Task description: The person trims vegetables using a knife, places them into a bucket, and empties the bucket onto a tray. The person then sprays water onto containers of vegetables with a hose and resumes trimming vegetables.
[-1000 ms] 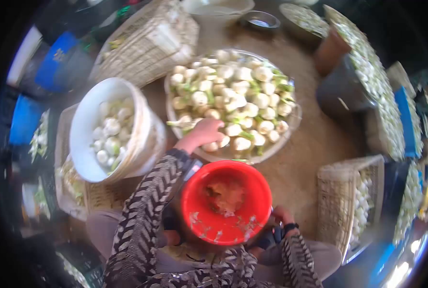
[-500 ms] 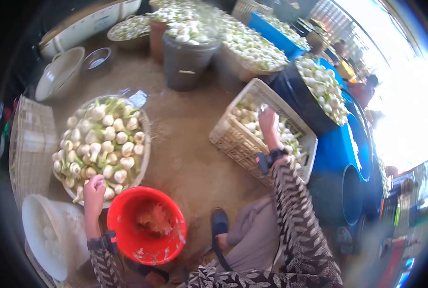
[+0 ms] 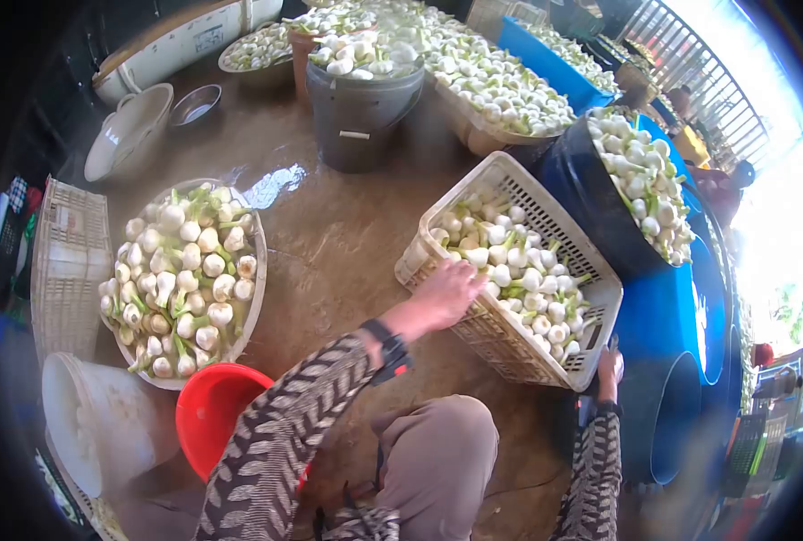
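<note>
The left hand (image 3: 439, 296) touches the crate (image 3: 501, 350) — the right hand (image 3: 610, 368) is at its corner. I can't tell if either grips.

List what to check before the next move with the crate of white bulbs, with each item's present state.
1. Left hand at the crate's near rim: ok.
2. Right hand at the crate's right end: ok; firmness of its hold, cannot tell.
3. Bulbs contained within the crate: ok.
4. Free space beyond the crate: not ok, a dark drum stands close.
5. Red bucket untouched by left sleeve: cannot tell, they overlap in view.
</note>
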Action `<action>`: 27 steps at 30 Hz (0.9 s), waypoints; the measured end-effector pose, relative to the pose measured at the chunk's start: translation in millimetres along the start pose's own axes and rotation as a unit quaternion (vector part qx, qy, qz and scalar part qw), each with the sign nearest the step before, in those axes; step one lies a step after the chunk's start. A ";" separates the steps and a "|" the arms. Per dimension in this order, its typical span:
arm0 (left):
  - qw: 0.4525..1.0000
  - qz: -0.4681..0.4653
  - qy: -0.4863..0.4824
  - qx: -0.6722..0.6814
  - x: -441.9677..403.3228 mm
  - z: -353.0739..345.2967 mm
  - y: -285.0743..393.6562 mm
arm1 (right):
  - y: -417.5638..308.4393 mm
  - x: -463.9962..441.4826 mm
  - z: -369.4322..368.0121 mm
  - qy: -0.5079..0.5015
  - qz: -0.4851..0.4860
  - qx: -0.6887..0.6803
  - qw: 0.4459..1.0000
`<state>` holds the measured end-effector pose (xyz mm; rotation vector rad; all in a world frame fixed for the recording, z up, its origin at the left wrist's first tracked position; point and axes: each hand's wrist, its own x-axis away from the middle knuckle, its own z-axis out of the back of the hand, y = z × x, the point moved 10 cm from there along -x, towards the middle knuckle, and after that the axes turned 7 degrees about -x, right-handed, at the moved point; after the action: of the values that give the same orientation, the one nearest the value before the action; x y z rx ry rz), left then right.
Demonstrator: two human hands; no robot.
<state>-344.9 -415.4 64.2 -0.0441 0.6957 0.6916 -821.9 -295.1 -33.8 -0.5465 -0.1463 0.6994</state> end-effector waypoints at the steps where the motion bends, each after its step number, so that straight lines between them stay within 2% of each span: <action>1: 0.994 0.002 -0.107 -0.010 -7.7 -36.2 -1.7 | 29.6 -10.4 -24.2 -0.071 -0.040 -0.140 0.987; 2: 0.977 0.008 -0.212 -0.019 -8.7 -68.0 -4.9 | 29.1 -3.8 -27.9 -0.104 -0.073 -0.166 0.978; 3: 0.976 0.019 -0.216 -0.017 -13.6 -75.2 -8.0 | 28.9 -5.9 -33.6 -0.113 -0.071 -0.159 0.978; 5: 0.984 0.002 -0.173 -0.039 -16.8 -69.8 -5.7 | 19.4 -0.9 -43.4 -0.131 -0.011 -0.273 0.953; 6: 0.984 0.010 -0.174 -0.038 -12.9 -75.7 -5.9 | 14.3 -1.9 -42.2 -0.144 0.023 -0.214 0.966; 8: 0.990 0.002 -0.135 -0.051 -8.5 -76.3 -6.5 | 12.5 5.2 -44.4 -0.155 0.044 -0.199 0.967; 9: 0.988 -0.010 -0.146 -0.049 -6.8 -73.3 -5.2 | 6.2 5.9 -46.1 -0.162 0.058 -0.188 0.967; 11: 0.989 -0.002 -0.146 -0.032 3.0 -68.9 -8.8 | -7.3 27.8 -41.4 -0.161 0.028 -0.228 0.960; 13: 0.984 -0.005 -0.174 -0.028 13.7 -49.3 -16.2 | -13.3 56.0 -28.8 -0.145 -0.017 -0.149 0.978; 15: 0.974 -0.007 -0.225 -0.031 35.6 -39.0 -31.6 | -16.0 92.6 -37.0 -0.163 -0.006 -0.274 0.948; 17: 0.975 -0.045 -0.208 -0.062 51.1 -31.4 -53.7 | -22.8 124.2 -43.8 -0.161 -0.034 -0.312 0.936; 19: 0.953 -0.029 -0.291 -0.084 56.9 -15.9 -80.1 | -35.5 153.5 -54.7 -0.184 -0.058 -0.246 0.950; 20: 0.963 -0.048 -0.241 -0.108 54.9 1.3 -91.2 | -64.1 175.3 -55.6 -0.204 -0.065 -0.262 0.941; 23: 0.954 -0.061 -0.239 -0.173 58.0 13.6 -133.0 | -108.3 213.8 -77.1 -0.245 -0.082 -0.289 0.922; 25: 0.938 0.006 -0.273 -0.213 59.4 23.0 -165.1 | -135.9 227.2 -92.3 -0.262 -0.072 -0.327 0.905; 27: 0.936 0.034 -0.281 -0.209 60.8 32.3 -183.3 | -146.9 228.9 -115.7 -0.271 -0.069 -0.355 0.892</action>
<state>-182.5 -515.0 18.8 -0.2066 -0.0077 0.8611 -528.2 -289.6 -66.9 -1.0177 -0.9866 0.6340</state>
